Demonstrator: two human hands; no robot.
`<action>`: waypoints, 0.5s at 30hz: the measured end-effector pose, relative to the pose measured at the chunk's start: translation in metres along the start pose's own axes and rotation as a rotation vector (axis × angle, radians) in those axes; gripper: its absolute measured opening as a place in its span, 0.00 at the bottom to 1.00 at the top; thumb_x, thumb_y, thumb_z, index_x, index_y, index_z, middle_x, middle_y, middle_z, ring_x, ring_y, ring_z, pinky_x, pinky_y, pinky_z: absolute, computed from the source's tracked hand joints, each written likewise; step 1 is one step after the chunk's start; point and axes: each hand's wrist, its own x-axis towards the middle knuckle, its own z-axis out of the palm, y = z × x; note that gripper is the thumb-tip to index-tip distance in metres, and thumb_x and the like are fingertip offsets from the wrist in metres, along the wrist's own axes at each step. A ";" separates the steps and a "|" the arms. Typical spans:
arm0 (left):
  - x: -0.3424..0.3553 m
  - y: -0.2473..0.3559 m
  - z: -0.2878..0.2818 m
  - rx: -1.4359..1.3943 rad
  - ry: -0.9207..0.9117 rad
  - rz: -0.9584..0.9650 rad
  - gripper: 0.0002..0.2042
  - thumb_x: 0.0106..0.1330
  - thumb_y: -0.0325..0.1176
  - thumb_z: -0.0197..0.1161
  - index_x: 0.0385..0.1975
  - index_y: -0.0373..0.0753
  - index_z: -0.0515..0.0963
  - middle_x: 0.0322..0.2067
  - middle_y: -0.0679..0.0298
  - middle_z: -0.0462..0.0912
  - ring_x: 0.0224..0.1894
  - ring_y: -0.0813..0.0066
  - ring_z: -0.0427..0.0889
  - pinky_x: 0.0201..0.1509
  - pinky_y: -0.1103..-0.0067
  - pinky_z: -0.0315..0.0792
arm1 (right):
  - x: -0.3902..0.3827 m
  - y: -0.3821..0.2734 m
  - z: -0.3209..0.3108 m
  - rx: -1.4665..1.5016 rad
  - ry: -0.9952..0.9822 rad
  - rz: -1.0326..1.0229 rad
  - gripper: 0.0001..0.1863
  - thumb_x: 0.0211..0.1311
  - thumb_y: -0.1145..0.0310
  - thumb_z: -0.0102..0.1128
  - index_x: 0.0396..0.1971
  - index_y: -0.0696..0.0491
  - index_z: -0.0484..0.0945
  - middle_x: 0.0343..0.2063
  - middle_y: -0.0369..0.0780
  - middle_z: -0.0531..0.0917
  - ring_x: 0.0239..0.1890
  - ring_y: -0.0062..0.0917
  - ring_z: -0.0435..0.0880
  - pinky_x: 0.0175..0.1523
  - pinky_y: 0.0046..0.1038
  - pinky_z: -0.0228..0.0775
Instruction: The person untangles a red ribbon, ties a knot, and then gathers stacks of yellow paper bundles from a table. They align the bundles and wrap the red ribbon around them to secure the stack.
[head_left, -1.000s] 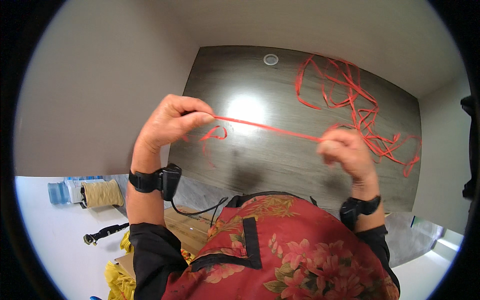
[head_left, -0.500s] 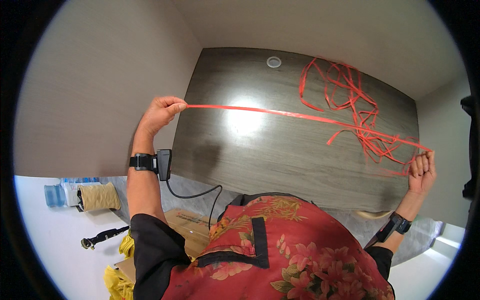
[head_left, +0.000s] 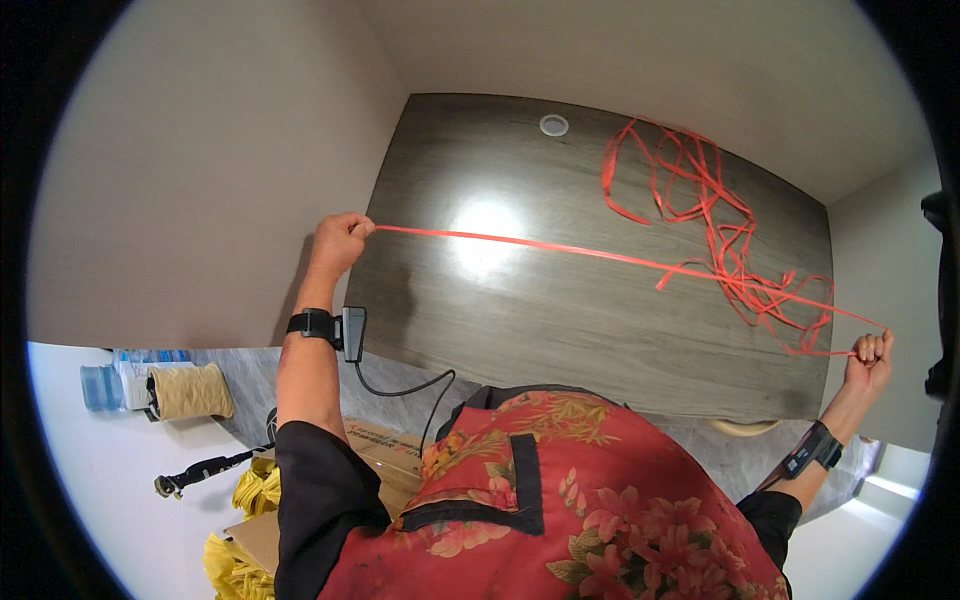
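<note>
A red plastic strapping ribbon (head_left: 560, 247) runs taut across the desk, stretched between my two hands. At the desk's left edge, my left hand (head_left: 341, 241) pinches one end between thumb and fingers. Beyond the right edge, my right hand (head_left: 871, 360) is closed on the ribbon, its fingers curled. From that hand the ribbon also trails back to a loose tangle of the same red ribbon (head_left: 722, 215), which lies over the right part of the desk. A short cut-looking end of ribbon (head_left: 664, 281) lies just beyond the taut stretch.
The dark wood-grain desk (head_left: 480, 340) is walled by grey panels (head_left: 220, 200). A round white cable cover (head_left: 554, 125) sits near its far edge. Below left are a cardboard box (head_left: 385, 447), yellow bundles (head_left: 238, 568), a beige roll (head_left: 190, 391) and a blue water bottle (head_left: 102, 387).
My right hand has moved outward to the right and slightly nearer me. My left hand has shifted slightly right and nearer, still pinching. The taut ribbon came nearer with them.
</note>
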 end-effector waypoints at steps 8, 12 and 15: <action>-0.009 0.021 0.011 0.447 0.041 -0.015 0.13 0.62 0.29 0.61 0.46 0.40 0.81 0.41 0.55 0.84 0.42 0.54 0.84 0.47 0.66 0.77 | -0.057 0.050 0.097 -0.186 -0.040 0.142 0.08 0.74 0.67 0.51 0.39 0.56 0.74 0.16 0.28 0.57 0.16 0.13 0.54 0.17 0.18 0.45; -0.016 0.093 0.029 0.320 -0.010 0.257 0.19 0.62 0.28 0.61 0.55 0.41 0.76 0.53 0.54 0.79 0.44 0.53 0.84 0.52 0.67 0.76 | -0.105 0.102 0.168 -0.327 -0.240 0.286 0.10 0.73 0.66 0.52 0.40 0.57 0.77 0.15 0.27 0.60 0.14 0.11 0.54 0.16 0.17 0.46; -0.028 0.168 0.042 -0.011 -0.210 0.333 0.21 0.60 0.29 0.63 0.56 0.39 0.76 0.52 0.56 0.80 0.36 0.62 0.84 0.48 0.71 0.77 | -0.130 0.127 0.216 -0.357 -0.384 0.373 0.11 0.73 0.65 0.52 0.39 0.57 0.77 0.14 0.27 0.61 0.13 0.11 0.54 0.16 0.16 0.48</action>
